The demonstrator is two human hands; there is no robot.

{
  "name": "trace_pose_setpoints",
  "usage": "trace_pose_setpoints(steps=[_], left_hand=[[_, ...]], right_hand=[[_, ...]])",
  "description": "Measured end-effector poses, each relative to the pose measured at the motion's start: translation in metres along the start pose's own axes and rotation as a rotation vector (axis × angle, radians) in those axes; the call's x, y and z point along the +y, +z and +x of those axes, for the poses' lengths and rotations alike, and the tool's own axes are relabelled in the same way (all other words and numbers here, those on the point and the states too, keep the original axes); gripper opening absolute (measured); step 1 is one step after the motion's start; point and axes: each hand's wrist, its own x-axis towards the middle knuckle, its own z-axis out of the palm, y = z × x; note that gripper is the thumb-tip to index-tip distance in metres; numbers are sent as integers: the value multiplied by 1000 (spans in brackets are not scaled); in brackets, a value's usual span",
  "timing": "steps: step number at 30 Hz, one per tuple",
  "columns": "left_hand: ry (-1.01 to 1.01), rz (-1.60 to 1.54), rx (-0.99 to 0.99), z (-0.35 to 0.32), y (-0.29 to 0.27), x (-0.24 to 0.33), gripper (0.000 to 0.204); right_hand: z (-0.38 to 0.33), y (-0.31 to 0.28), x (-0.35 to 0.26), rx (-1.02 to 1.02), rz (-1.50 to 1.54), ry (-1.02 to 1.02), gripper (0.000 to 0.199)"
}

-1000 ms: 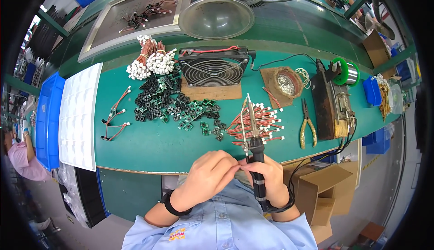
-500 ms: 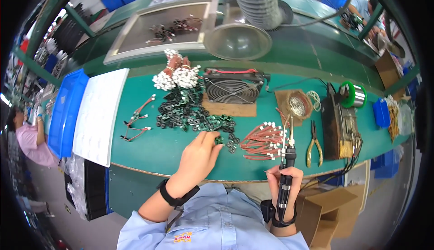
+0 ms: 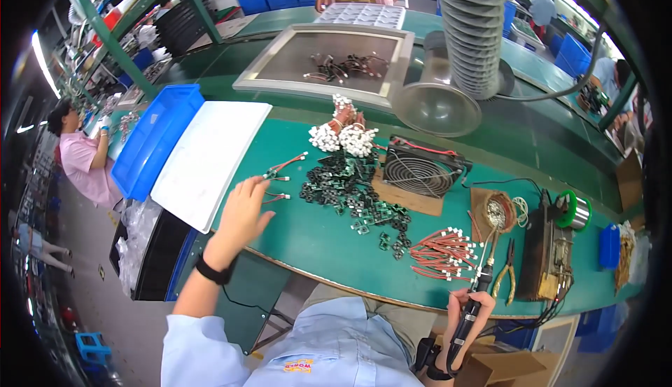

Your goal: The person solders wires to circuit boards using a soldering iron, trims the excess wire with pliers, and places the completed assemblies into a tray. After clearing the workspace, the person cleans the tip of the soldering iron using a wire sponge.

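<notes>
My left hand (image 3: 241, 213) reaches over the left part of the green bench, thumb spread away from the fingers. Its fingertips are at a few small boards with red wires (image 3: 278, 170), partly covered by the hand. I see nothing held in it. My right hand (image 3: 467, 311) grips a black soldering iron (image 3: 472, 303) near the front edge, tip pointing up and away. Beside the iron's tip lies a bunch of red wires with white connectors (image 3: 444, 252). Between my hands a heap of small dark green and black boards (image 3: 350, 191) spreads over the bench.
Behind the heap stand wire bundles (image 3: 343, 137) and a black fan (image 3: 421, 170). To the right are a tip-cleaning pot (image 3: 498, 212), pliers (image 3: 505, 275), a soldering station (image 3: 542, 254) and a solder spool (image 3: 574, 210). A white board (image 3: 210, 156) and blue tray (image 3: 155, 138) lie left.
My left hand has left the heap of boards and moved left to the wired boards, its fingers opening. My right hand still holds the soldering iron. The whole view has shifted and tilted.
</notes>
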Motion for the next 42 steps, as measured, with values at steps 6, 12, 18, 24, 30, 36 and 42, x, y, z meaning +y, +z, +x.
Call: trace_pose_setpoints(steps=[6, 12, 18, 24, 30, 36, 42], left_hand=[[238, 206, 2, 31, 8, -29, 54], [56, 110, -306, 52, 27, -49, 43], [-5, -98, -356, 65, 31, -74, 30], [32, -89, -285, 125, 2, -81, 24], [127, 91, 181, 263, -1, -84, 46], [-61, 189, 259, 299, 24, -43, 52], [219, -44, -69, 229, 24, -6, 40]], right_hand=[[2, 7, 2, 8, -30, 28, 35], [2, 0, 3, 5, -124, -38, 35], [11, 2, 9, -7, -152, 11, 35], [20, -2, 14, 42, -167, 0, 35], [13, -12, 18, 41, -173, 76, 36], [2, -31, 17, 54, -337, -231, 46], [-9, -38, 22, 160, -202, 62, 36]])
